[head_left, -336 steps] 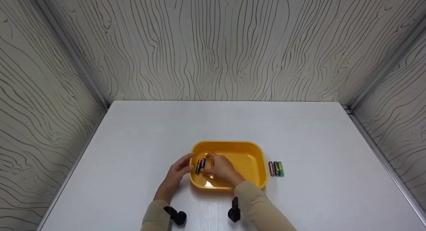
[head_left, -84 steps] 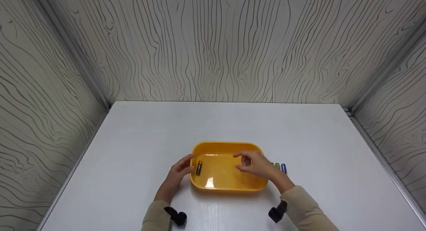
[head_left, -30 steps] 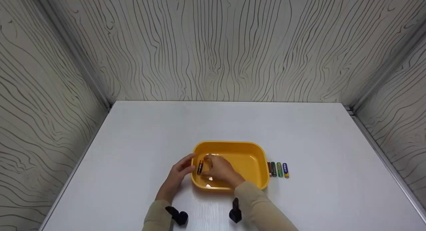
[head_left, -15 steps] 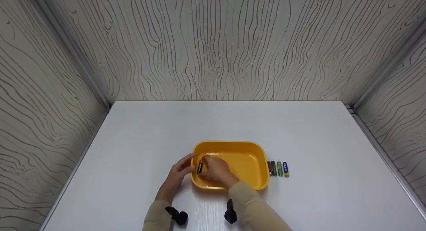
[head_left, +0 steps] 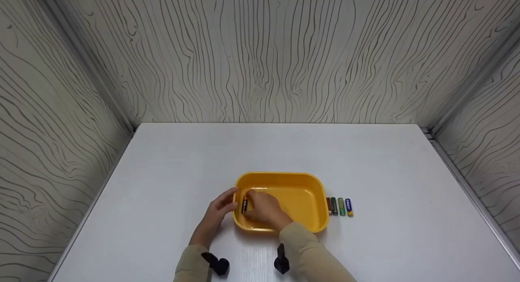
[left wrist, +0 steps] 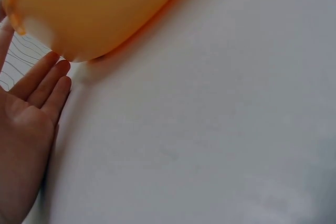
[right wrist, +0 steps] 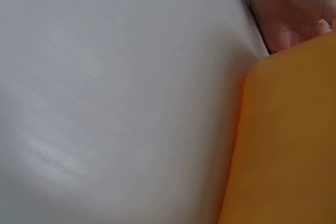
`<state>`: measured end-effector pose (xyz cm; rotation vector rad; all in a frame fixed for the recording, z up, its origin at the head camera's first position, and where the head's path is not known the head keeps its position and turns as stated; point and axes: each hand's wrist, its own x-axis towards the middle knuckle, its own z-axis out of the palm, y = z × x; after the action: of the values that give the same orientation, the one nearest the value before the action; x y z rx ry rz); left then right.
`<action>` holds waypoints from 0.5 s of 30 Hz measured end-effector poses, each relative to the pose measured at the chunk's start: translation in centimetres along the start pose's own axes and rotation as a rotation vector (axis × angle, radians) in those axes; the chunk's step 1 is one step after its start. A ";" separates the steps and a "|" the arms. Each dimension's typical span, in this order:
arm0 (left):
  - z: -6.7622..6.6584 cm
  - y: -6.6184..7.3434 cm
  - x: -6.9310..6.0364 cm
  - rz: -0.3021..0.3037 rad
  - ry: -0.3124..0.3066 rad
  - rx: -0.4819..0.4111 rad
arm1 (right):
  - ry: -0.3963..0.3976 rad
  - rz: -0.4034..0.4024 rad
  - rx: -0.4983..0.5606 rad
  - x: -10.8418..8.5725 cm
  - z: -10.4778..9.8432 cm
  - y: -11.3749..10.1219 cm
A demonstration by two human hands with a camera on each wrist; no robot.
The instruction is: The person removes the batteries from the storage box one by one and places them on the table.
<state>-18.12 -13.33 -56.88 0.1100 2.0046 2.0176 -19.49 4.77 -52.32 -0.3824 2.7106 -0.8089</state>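
Observation:
A dark battery (head_left: 244,204) with a coppery end is inside the yellow plastic tray (head_left: 300,200), near its left wall. My right hand (head_left: 266,209) reaches into the tray and pinches this battery, thumb at its near end and a finger at its far end. My left hand (head_left: 217,211) rests at the tray's left side, thumb and index finger at the rim. In the left wrist view, the other fingers (left wrist: 55,87) of that hand lie straight, tips against the outer wall. The right wrist view shows the tray's outside (right wrist: 294,129) and the left palm (right wrist: 289,9); the right fingers are out of its frame.
Right of the tray, several batteries lie side by side on the white table (head_left: 386,172): a reddish-brown battery (head_left: 329,207) by the rim, a dark green battery (head_left: 334,206), a light green battery (head_left: 341,207) and a blue battery (head_left: 348,207). A patterned wall (head_left: 260,62) stands behind.
The blue battery has gone from the tray to the row on the right. My right hand came back to the tray's left side and closed on the dark battery. The left hand stayed put.

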 end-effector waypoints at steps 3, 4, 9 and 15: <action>0.1 0.0 0.1 0.018 0.000 0.020 | 0.003 -0.012 -0.013 0.0 -0.1 0.1; 0.1 0.0 0.1 0.020 0.000 0.020 | 0.001 -0.012 -0.009 -0.1 -0.2 0.1; 0.1 0.0 0.2 0.010 0.005 0.032 | -0.014 -0.007 0.029 -0.3 -0.7 0.2; 0.1 0.1 0.1 -0.004 0.013 0.046 | -0.027 -0.015 0.052 -0.8 -1.5 0.5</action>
<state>-18.22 -13.21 -56.79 0.1034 2.0579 1.9751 -19.35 6.21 -51.27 -0.3999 2.6588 -0.8700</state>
